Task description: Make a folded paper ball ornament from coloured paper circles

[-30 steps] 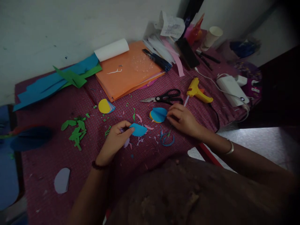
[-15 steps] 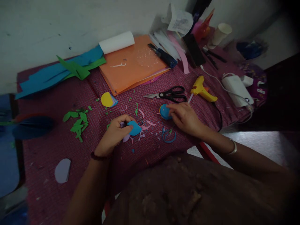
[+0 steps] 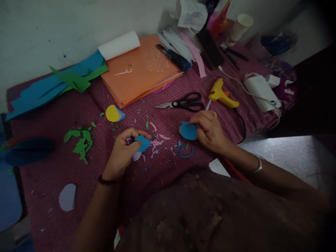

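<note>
My left hand point(image 3: 127, 150) is closed on a blue paper piece point(image 3: 143, 143), with pale purple paper point(image 3: 137, 156) showing under it. My right hand point(image 3: 210, 131) pinches the upper edge of a blue paper circle point(image 3: 188, 131), which looks lifted and slightly bent. Its fingertips partly cover the circle's edge. Between the hands lie pink and white paper scraps point(image 3: 160, 140) and a curled blue strip point(image 3: 186, 152). Black-handled scissors point(image 3: 183, 102) rest just beyond, and a yellow glue gun point(image 3: 222, 95) lies past my right hand.
Orange sheets point(image 3: 136, 73) carry a blue cutter point(image 3: 175, 58). At the left are green paper pieces point(image 3: 81, 141), a fanned yellow circle stack point(image 3: 113, 113) and a white folded piece point(image 3: 67, 197). A phone point(image 3: 210, 49), a white adapter point(image 3: 262, 92) with cables and a paper cup point(image 3: 241, 26) stand at right.
My right hand has raised the blue circle from the small stack on the table, its edge now bending up. My left hand keeps its paper. The whole view has shifted slightly.
</note>
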The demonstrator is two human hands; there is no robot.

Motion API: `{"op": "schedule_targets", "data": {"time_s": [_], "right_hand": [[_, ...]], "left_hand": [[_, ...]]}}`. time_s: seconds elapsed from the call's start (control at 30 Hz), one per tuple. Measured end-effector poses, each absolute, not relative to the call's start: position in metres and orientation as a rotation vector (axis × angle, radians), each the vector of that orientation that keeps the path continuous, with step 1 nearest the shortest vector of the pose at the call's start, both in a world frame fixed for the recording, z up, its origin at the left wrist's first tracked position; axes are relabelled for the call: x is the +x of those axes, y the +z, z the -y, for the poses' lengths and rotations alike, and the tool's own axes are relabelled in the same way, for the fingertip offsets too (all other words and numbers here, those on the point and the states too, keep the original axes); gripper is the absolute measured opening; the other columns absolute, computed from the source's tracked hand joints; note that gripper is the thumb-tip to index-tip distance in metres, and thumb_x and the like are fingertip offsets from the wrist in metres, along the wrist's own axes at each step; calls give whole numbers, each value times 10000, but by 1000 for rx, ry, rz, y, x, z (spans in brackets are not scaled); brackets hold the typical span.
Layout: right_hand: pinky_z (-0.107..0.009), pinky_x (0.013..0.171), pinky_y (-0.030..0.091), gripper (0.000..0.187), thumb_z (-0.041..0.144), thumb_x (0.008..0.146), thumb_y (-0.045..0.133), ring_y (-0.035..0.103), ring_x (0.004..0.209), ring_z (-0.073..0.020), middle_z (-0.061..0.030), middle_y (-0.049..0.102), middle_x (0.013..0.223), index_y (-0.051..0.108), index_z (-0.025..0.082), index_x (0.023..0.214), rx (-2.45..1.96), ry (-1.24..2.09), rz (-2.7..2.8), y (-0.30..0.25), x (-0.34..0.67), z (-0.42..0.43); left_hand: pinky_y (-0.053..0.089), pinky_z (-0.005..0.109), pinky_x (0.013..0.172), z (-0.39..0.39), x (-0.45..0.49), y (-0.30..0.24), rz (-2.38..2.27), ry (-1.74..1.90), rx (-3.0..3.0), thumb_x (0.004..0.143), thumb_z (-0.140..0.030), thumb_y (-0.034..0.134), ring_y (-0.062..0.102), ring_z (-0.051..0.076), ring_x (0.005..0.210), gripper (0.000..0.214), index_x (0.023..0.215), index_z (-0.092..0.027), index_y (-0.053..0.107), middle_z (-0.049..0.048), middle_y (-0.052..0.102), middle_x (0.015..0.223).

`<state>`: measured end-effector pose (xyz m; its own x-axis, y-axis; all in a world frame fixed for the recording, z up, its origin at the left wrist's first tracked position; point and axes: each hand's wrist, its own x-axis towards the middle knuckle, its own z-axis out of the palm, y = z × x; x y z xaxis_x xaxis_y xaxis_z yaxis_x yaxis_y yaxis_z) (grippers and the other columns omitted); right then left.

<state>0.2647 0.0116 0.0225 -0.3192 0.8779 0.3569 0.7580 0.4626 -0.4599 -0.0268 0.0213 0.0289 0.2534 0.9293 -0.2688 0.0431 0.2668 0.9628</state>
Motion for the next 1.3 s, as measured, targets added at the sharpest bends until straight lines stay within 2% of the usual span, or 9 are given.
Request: {"op": "schedule_targets", "data": {"time_s": [0.13, 0.23, 0.3, 0.43, 0.57, 0.83, 1.0, 1.1, 1.3], "right_hand": [[-408, 835, 355, 221, 138, 874, 414, 590, 889, -215, -43, 650, 916, 593, 234, 961, -1377, 352, 2139, 21, 272, -2], [-392, 832, 363, 173, 181, 896, 448, 594, 893, -206, -43, 654, 912, 600, 227, 966, -1371, 404, 2113, 18, 273, 0], [-387, 836, 365, 162, 195, 896, 464, 593, 908, -205, -43, 656, 924, 604, 230, 970, -1353, 435, 2101, 18, 273, 1], [-387, 831, 362, 179, 181, 881, 472, 586, 909, -202, -41, 657, 938, 602, 235, 991, -1295, 453, 2116, 23, 274, 2], [-387, 840, 390, 165, 186, 885, 480, 582, 925, -200, -46, 646, 951, 592, 228, 999, -1237, 498, 2069, 27, 275, 1], [-313, 764, 497, 171, 139, 914, 398, 621, 835, -146, -32, 613, 949, 496, 219, 1029, -1224, 900, 1488, 16, 268, -6], [-342, 798, 459, 116, 139, 843, 513, 590, 885, -188, -40, 590, 909, 553, 212, 924, -1364, 666, 1585, 8, 287, -19], [-327, 761, 436, 87, 185, 865, 506, 585, 835, -188, -34, 613, 846, 589, 210, 876, -1415, 636, 1669, 9, 297, -22], [-277, 587, 331, 214, 311, 911, 460, 491, 593, -140, -6, 538, 652, 540, 190, 754, -1525, 675, 1815, 11, 305, -17]], "left_hand": [[368, 209, 506, -22, -17, 39, -1155, 854, 1175, 693, -157, 616, 470, 90, 561, 174, 694, -200, 447, -22, 598, 723], [383, 219, 566, -18, 8, 48, -1294, 749, 1492, 745, -224, 644, 491, 104, 610, 105, 774, -197, 547, -25, 563, 696], [372, 224, 578, -13, 31, 51, -1297, 720, 1797, 775, -287, 665, 493, 106, 605, 164, 897, -200, 596, -32, 556, 682], [372, 260, 648, -9, 69, 46, -1111, 555, 2523, 912, -249, 500, 544, 139, 689, 184, 1045, -217, 622, 14, 614, 782], [360, 279, 649, -18, 81, 42, -1015, 559, 2864, 944, -213, 420, 532, 147, 681, 227, 881, -192, 637, 30, 593, 736], [353, 289, 635, -30, 76, 54, -1050, 509, 2983, 928, -188, 448, 519, 154, 678, 210, 794, -184, 610, 28, 575, 714], [353, 295, 626, -30, 65, 43, -1116, 479, 2999, 926, -202, 463, 508, 158, 662, 199, 829, -188, 636, 28, 572, 701], [363, 296, 626, -28, 64, 36, -1103, 439, 3009, 924, -198, 479, 519, 161, 664, 180, 866, -189, 650, 27, 577, 697], [410, 279, 624, -14, 68, 23, -1012, 450, 2893, 910, -185, 502, 560, 155, 655, 278, 1164, -188, 614, 21, 624, 725]]}}
